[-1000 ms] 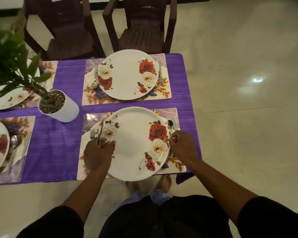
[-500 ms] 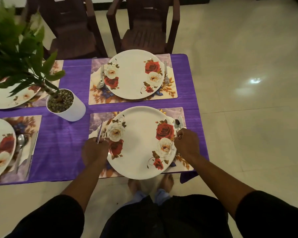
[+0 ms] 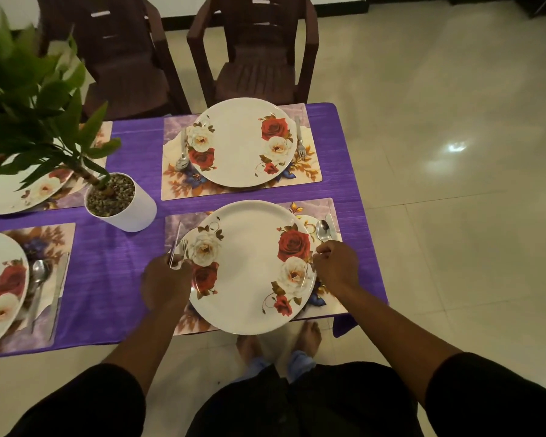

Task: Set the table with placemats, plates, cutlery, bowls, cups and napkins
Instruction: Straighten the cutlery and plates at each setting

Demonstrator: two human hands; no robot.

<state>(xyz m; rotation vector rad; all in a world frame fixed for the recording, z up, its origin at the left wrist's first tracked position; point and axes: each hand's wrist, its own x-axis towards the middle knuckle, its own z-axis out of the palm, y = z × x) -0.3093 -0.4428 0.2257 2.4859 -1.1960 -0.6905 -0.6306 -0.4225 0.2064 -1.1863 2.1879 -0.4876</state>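
Note:
A white rose-patterned plate (image 3: pixel 249 266) lies on a floral placemat (image 3: pixel 331 209) at the table's near right corner. My left hand (image 3: pixel 166 283) is closed around a fork and a knife (image 3: pixel 175 244) at the plate's left rim, their tips pointing away from me. My right hand (image 3: pixel 338 266) grips the handle of a spoon (image 3: pixel 323 230) lying on the mat right of the plate, with a knife (image 3: pixel 331 223) beside it. A second plate (image 3: pixel 245 141) on its own placemat sits beyond, with a spoon (image 3: pixel 182 156) left and a fork (image 3: pixel 300 141) right.
A purple cloth (image 3: pixel 114 266) covers the table. A white pot with a green plant (image 3: pixel 123 203) stands left of centre. Two more set places (image 3: pixel 4 282) lie at the left. Two dark chairs (image 3: pixel 256 48) stand at the far side. Bare feet show below the table edge.
The view shifted so the table sits further right in frame. Both hands stay at the near plate's sides; the left hand's cutlery has slid slightly left and forward off the rim.

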